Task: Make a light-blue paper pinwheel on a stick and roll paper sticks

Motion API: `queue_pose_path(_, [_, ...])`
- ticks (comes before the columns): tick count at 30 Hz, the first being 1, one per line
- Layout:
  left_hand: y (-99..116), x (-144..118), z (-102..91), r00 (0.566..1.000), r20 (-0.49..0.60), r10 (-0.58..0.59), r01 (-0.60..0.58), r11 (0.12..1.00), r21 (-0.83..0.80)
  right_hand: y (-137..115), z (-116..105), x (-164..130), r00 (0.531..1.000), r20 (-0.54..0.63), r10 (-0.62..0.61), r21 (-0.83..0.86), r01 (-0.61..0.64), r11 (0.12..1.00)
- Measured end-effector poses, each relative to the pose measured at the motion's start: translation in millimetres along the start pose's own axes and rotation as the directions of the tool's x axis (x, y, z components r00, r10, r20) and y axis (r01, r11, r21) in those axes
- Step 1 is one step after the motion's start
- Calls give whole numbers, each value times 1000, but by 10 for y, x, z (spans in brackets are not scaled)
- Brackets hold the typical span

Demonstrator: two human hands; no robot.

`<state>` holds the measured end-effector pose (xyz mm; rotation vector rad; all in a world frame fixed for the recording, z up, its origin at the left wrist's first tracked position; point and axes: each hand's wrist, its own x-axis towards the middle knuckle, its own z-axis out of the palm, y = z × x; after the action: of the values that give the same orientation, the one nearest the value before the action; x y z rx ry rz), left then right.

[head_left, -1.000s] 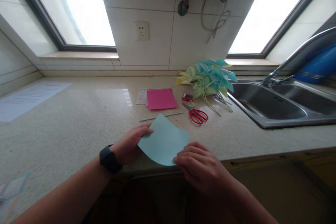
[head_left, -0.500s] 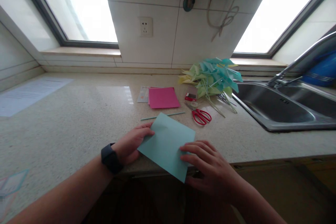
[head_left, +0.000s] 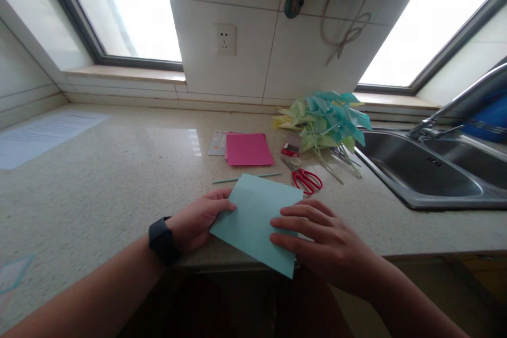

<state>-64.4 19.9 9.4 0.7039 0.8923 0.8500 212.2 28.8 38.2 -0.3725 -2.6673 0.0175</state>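
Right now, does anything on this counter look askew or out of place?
The light blue paper lies skewed under both hands, its near corner hanging past the counter edge. Otherwise only red scissors left lying open; nothing spilled or damaged.

Two hands (head_left: 198, 219) (head_left: 325, 240), one blue sheet (head_left: 257, 214), one scissors (head_left: 307, 179), one pink pad (head_left: 248, 149)

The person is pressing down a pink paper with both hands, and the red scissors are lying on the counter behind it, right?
Not quite. The paper under both hands is light blue, not pink; the pink paper lies untouched farther back. The head view shows it. The left hand and right hand do press it, and the red scissors do lie on the counter behind it.
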Motion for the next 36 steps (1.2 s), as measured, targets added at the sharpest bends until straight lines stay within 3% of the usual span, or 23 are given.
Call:
queue_pose_path(7, [-14,14,-14,999,44,-4,4,1000,5,33,84,-38,988,108,112,203,-132,970])
queue_pose_path(13, [-92,58,-67,996,86,37,-43,997,69,68,156,97,956,97,278,332,-294,896])
queue_pose_path(21, [-60,34,-36,991,128,41,-53,995,89,398,263,369,843,57,535,422,-506,753])
queue_pose_path(29, [-48,42,-17,980,184,71,-83,995,60,589,270,528,805,143,576,470,-567,676])
queue_pose_path(36, [-32,29,-53,977,209,27,-74,973,220,672,288,612,799,230,555,521,-583,623])
